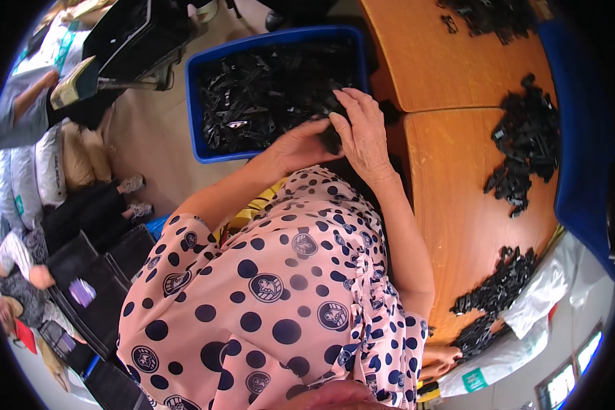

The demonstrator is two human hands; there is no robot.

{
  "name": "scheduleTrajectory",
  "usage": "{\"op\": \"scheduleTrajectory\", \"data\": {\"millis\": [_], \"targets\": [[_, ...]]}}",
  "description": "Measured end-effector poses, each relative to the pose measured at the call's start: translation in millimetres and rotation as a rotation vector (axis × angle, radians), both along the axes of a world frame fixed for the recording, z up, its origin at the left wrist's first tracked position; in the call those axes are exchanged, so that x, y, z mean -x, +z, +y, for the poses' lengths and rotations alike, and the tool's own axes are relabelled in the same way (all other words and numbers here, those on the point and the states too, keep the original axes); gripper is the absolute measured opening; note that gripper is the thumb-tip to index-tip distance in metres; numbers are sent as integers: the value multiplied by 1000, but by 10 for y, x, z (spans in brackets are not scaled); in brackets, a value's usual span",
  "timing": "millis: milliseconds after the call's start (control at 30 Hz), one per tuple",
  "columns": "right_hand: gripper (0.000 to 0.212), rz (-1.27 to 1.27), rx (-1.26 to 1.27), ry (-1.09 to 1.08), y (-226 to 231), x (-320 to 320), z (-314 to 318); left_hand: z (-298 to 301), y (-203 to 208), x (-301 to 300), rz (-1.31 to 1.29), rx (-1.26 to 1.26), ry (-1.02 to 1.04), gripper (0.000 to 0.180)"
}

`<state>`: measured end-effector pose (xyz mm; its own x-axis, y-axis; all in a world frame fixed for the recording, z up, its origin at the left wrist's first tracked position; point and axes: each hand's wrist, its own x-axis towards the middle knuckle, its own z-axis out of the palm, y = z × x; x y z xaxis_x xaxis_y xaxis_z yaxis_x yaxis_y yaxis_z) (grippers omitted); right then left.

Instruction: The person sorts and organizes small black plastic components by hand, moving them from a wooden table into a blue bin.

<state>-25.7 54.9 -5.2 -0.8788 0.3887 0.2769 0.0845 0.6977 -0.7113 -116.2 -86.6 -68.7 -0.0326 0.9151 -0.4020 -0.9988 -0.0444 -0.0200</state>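
My left hand (300, 145) and my right hand (364, 135) meet at the near right edge of a blue plastic crate (193, 113). Between them is a small black plastic piece (331, 141), partly covered by the fingers, so its exact kind does not show. The left fingers are closed round it from the left. From the other side my right thumb and bent fingers close on it. Many loose black plastic pieces (242, 96), some glossy, fill the crate.
Wooden tables (451, 198) stand to the right, bearing heaps of black pieces (526, 147). Another person's hand (443, 359) reaches in at the lower right, near a white plastic bag (543, 287). People sit on the left beside black crates (92, 290) and stacked sacks (24, 184).
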Motion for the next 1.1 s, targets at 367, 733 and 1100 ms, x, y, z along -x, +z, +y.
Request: {"op": "scheduleTrajectory", "data": {"millis": [367,733,1100], "targets": [[21,123,-169,-347,361,-723,615,-1184,-1649,1001,438,897,278,88],[8,277,-37,-563,64,-1146,673,397,-321,514,1930,634,267,38],[10,193,-166,-796,7,-2320,473,2621,1154,-1323,2443,-756,97,44]]}}
